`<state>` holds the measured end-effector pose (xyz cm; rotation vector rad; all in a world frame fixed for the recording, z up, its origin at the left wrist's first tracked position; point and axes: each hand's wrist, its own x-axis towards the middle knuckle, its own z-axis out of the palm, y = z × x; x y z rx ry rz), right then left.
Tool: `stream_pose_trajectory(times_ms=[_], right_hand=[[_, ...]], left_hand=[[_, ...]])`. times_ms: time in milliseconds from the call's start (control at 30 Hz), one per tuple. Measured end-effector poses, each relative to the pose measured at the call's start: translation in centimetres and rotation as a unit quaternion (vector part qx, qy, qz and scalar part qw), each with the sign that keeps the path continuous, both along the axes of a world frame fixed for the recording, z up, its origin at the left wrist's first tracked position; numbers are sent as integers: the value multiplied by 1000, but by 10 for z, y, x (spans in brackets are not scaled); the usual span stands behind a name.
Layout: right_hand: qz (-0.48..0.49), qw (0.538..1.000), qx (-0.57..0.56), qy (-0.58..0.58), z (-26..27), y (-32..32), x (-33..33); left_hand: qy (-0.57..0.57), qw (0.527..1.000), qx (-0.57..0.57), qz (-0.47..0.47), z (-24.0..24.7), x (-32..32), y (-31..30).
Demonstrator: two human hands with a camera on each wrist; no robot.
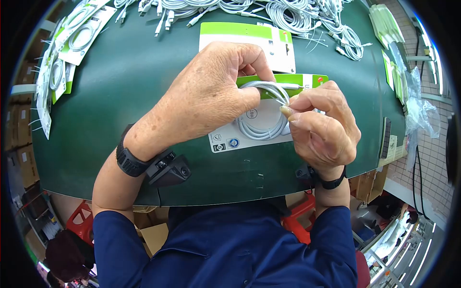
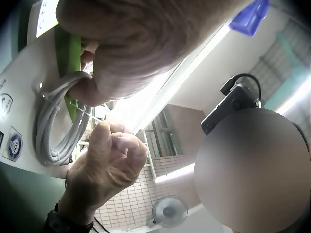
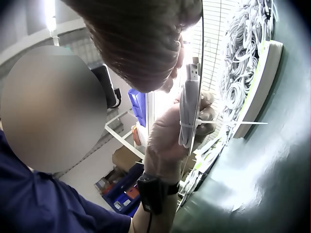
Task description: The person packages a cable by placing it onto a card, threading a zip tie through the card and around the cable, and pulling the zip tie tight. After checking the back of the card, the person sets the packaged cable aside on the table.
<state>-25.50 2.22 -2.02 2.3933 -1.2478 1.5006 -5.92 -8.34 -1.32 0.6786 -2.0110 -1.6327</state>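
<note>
My left hand [image 1: 206, 86] grips the upper edge of a white and green packaging card [image 1: 223, 141], its thumb over a coiled light-grey cable [image 1: 261, 134] lying against the card's face. My right hand [image 1: 329, 127] pinches with thumb and forefinger at the coil's upper right. In the left wrist view a thin white cable tie [image 2: 86, 114] runs from the coil toward those fingertips. Seen edge-on in the right wrist view, the card has another tie [image 3: 243, 122] sticking out behind it. A USB plug [image 3: 193, 72] shows at the coil's end.
A stack of similar cards [image 1: 247, 31] lies just beyond the hands on the green table [image 1: 120, 62]. Many coiled cables [image 1: 288, 14] line the far edge. Cards with cables attached [image 1: 81, 41] are piled at left. More cards [image 1: 386, 26] and clear plastic bags [image 1: 420, 103] are at right.
</note>
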Motion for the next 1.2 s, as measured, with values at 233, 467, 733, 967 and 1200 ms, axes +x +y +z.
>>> stream_pose_trajectory(times_ms=[233,467,733,967,1200], right_hand=[[-2,1000,-1,9,-2,-1,0],[-1,1000,2,13,-4,-3,0],[-5,1000,16,19,-5,-5,1],[3,994,39,102,-4,-6,3],[-10,984,54,168,-8,-5,-1]], left_hand=[[-33,999,-8,1,2,1,0],[-31,999,-4,7,-1,0,0],[-34,999,-12,5,-5,-1,0],[-36,999,17,8,-9,-2,2],[-68,997,-47,9,-8,-4,3]])
